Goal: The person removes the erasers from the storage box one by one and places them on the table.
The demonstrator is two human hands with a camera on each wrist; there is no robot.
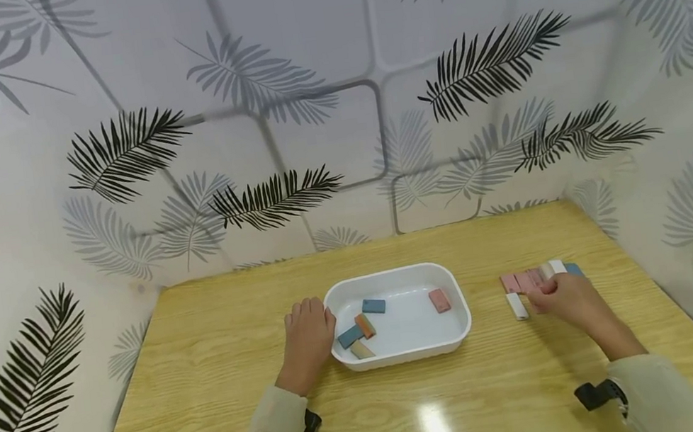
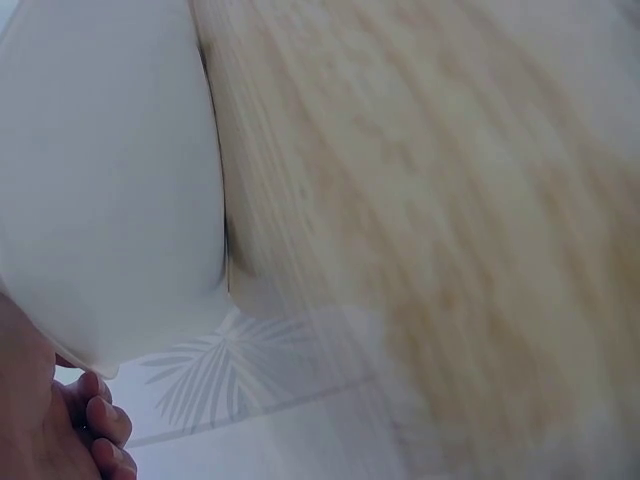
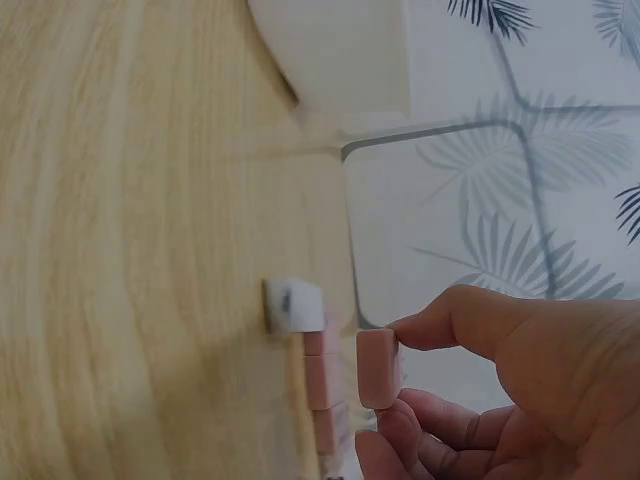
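My right hand (image 1: 571, 301) pinches a small pink block (image 3: 377, 370) between thumb and fingers, close over a row of blocks on the table. Pink blocks (image 3: 318, 382) line up in that row, with a white block (image 3: 295, 305) at their end in the right wrist view. In the head view, this white block (image 1: 516, 306) lies just in front of the row's left part. A blue block (image 1: 573, 268) shows at the row's right end, partly behind the hand. At the left end of a white tub (image 1: 401, 359), my left hand (image 1: 308, 331) grips the rim.
Inside the tub lie blue blocks (image 1: 374, 305), an orange-and-green block (image 1: 365, 326), a beige block (image 1: 362, 350) and a pink block (image 1: 439, 300). The wooden table (image 1: 210, 374) meets leaf-patterned sheeting (image 1: 338, 138) at its back and sides.
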